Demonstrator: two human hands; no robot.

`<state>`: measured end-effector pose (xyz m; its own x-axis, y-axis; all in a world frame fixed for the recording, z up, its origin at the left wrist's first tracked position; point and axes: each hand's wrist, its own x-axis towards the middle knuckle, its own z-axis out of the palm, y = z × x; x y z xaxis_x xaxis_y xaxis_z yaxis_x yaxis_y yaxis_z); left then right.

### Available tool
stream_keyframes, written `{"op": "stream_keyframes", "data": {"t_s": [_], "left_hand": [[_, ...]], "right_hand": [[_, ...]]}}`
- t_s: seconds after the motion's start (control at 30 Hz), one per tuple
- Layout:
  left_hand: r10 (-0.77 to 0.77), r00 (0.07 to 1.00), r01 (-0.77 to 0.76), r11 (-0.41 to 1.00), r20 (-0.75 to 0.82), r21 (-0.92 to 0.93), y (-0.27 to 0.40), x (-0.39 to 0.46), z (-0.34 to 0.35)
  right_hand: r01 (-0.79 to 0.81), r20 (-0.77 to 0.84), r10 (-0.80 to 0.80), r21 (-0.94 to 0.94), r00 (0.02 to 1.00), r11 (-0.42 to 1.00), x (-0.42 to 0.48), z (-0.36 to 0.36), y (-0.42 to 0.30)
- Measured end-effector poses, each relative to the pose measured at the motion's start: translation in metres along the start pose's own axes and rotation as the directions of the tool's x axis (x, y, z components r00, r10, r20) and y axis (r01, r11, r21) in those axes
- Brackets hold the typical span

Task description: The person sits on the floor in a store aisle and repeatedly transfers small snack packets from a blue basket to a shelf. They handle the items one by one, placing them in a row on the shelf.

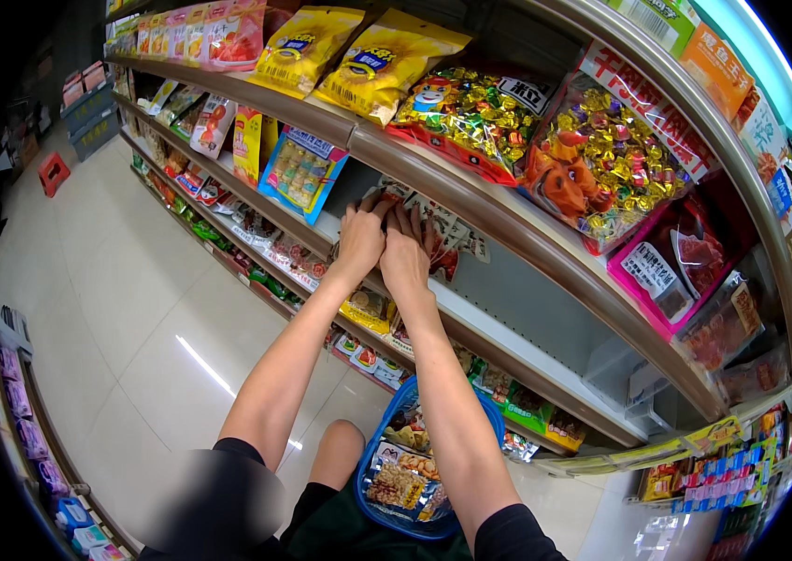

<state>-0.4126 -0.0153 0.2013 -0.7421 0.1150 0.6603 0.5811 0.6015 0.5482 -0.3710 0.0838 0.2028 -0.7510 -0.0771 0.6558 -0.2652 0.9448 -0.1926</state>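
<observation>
Both my hands reach side by side onto a middle shelf. My left hand (362, 238) and my right hand (405, 245) rest with bent fingers on a loose group of small snack packets (446, 228), red and white. The fingertips are partly hidden by the shelf edge above and the packets, so a firm hold cannot be made out. A blue-framed snack pouch (303, 172) stands just left of my left hand. Below my right forearm, a blue plastic basket (366, 477) holds several snack bags (399, 484).
Yellow snack bags (396, 63) and clear bags of wrapped candies (613, 154) fill the upper shelf. The brown shelf edge (431, 168) runs close above my hands. A pink-edged package (676, 266) stands at the right. A red stool (53, 174) and grey crates (91, 112) stand on the tiled floor.
</observation>
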Motion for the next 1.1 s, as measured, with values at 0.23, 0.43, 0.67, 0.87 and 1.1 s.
{"op": "stream_keyframes", "data": {"t_s": [0.23, 0.43, 0.67, 0.87, 1.1], "left_hand": [[0.199, 0.972, -0.197, 0.980, -0.122, 0.026, 0.049, -0.021, -0.028], [0.304, 0.948, -0.309, 0.950, -0.095, -0.041, 0.120, -0.094, -0.036], [0.258, 0.955, -0.233, 0.958, 0.146, -0.169, 0.174, -0.212, 0.004], [0.210, 0.901, -0.142, 0.970, 0.380, -0.199, 0.168, -0.292, 0.064], [0.036, 0.672, -0.004, 0.999, 0.740, -0.045, 0.144, -0.363, 0.100]], "right_hand": [[0.048, -0.142, -0.025, 0.162, 0.989, 0.986, -0.027, -0.054, -0.010], [0.099, -0.303, -0.026, 0.228, 0.953, 0.969, -0.107, -0.132, 0.004], [-0.122, -0.176, 0.166, 0.235, 0.970, 0.964, -0.240, -0.168, 0.040], [-0.373, 0.064, 0.368, 0.214, 0.928, 0.903, -0.336, -0.147, 0.071], [-0.592, 0.310, 0.527, 0.174, 0.791, 0.787, -0.412, -0.099, 0.093]]}}
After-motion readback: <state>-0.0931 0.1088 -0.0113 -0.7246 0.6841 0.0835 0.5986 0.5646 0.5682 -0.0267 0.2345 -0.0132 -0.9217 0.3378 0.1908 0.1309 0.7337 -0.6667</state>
